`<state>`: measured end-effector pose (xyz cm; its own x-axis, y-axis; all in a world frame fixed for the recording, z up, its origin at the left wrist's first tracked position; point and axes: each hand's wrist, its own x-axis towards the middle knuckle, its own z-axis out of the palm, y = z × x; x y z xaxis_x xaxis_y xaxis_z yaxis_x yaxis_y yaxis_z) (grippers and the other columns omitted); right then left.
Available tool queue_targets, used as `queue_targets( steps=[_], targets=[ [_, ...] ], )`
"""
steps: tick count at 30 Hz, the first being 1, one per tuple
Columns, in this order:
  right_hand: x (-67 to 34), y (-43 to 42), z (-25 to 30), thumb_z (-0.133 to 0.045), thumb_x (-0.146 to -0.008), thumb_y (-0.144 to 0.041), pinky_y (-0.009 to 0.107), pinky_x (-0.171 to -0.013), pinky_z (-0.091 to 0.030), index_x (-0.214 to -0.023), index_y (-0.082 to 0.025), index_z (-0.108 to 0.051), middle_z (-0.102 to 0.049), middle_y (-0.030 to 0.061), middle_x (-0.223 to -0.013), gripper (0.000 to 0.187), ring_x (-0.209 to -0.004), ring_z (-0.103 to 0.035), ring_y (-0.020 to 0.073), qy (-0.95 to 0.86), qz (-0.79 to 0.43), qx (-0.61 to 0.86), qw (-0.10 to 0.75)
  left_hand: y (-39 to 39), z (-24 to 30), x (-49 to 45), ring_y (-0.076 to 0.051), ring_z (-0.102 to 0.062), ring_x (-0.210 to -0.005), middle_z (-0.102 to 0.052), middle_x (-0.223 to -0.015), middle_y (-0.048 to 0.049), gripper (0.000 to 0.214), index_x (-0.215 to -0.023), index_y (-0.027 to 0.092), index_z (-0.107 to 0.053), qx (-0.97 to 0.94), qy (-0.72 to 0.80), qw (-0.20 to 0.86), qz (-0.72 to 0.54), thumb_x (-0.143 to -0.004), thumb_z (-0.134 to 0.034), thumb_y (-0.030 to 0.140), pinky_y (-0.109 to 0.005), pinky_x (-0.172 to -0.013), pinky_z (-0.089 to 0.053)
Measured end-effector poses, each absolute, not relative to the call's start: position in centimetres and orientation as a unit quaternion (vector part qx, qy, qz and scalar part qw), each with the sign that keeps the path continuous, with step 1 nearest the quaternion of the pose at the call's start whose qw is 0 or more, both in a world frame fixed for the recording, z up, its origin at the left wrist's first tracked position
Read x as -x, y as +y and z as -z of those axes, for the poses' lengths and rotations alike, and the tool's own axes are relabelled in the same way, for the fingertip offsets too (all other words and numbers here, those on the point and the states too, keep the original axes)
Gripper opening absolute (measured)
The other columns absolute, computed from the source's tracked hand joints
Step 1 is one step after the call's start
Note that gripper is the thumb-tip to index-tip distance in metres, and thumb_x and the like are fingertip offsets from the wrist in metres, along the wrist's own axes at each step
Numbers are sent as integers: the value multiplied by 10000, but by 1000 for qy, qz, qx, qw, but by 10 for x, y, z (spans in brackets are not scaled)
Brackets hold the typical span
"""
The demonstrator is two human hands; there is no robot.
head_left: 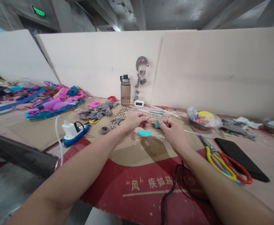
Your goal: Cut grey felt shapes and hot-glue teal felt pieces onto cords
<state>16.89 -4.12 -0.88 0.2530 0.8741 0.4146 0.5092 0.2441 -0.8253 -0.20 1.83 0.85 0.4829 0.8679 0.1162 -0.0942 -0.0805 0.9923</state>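
My right hand (172, 130) pinches a small teal-and-grey felt piece (157, 124) between thumb and fingertips, above the cardboard. Close by on its left, my left hand (137, 121) is closed, thumb against forefinger; what it holds, if anything, is too small to make out. Below and between the hands lies a bright turquoise cut-out (144, 133) with a wavy edge. Left of my left hand is a coil of grey cord (104, 130), and dark-handled scissors (118, 119) lie partly behind the wrist.
Yellow-and-red-handled shears (221, 162) and a black flat slab (241, 157) lie at right, near a metal bowl (199, 125). A bottle (125, 90) and small clock (139, 103) stand behind. Grey felt pieces (96, 112), a blue power strip (76, 136) and a black cable (172, 190) surround the work area.
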Motion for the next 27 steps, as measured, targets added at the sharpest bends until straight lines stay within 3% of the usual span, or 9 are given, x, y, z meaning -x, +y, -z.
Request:
queue_targets(
  steps=[4, 8, 12, 15, 21, 27],
  targets=[
    [-169, -41, 8, -605, -729, -580, 260, -488, -245, -619, -197, -537, -360, -56, -501, 404, -492, -290, 99, -587, -172, 590, 527, 16, -10, 0, -34, -389, -371, -446, -491, 57, 226, -615, 164, -455, -635, 331, 553, -426, -830, -509, 124, -170, -404, -306],
    [-169, -40, 9, -591, -743, -536, 261, -498, -245, -621, -200, -526, -352, -59, -511, 363, -499, -294, 100, -588, -179, 583, 531, 17, -10, -1, -15, -222, -332, -253, -459, 102, 330, -600, 203, -294, -632, 338, 546, -434, -880, -467, 182, -177, -380, -170],
    [-169, -41, 9, -593, -756, -519, 261, -501, -246, -621, -201, -526, -356, -60, -509, 352, -496, -296, 99, -588, -174, 586, 529, 24, -2, -2, -30, -352, -401, -376, -496, 80, 292, -644, 189, -375, -662, 318, 510, -447, -904, -495, 246, -174, -442, -281],
    [-169, -42, 8, -596, -759, -534, 260, -500, -250, -620, -201, -529, -364, -60, -504, 366, -492, -300, 99, -587, -173, 588, 528, 29, 4, -1, -42, -442, -469, -489, -533, 49, 218, -667, 166, -450, -694, 321, 478, -432, -868, -533, 179, -173, -507, -352],
    [-169, -41, 9, -607, -748, -546, 262, -493, -250, -642, -200, -545, -366, -60, -506, 367, -486, -303, 101, -584, -175, 589, 530, 25, -1, 1, -71, -539, -533, -552, -598, 26, 60, -760, 131, -536, -646, 287, 578, -408, -812, -553, 106, -215, -592, -454],
    [-170, -40, 11, -589, -771, -481, 261, -501, -256, -641, -203, -540, -382, -57, -513, 311, -488, -310, 101, -587, -178, 593, 522, 20, -7, 2, -79, -530, -511, -539, -594, 18, 122, -727, 127, -529, -628, 277, 603, -407, -846, -503, 122, -229, -552, -455]
  ],
)
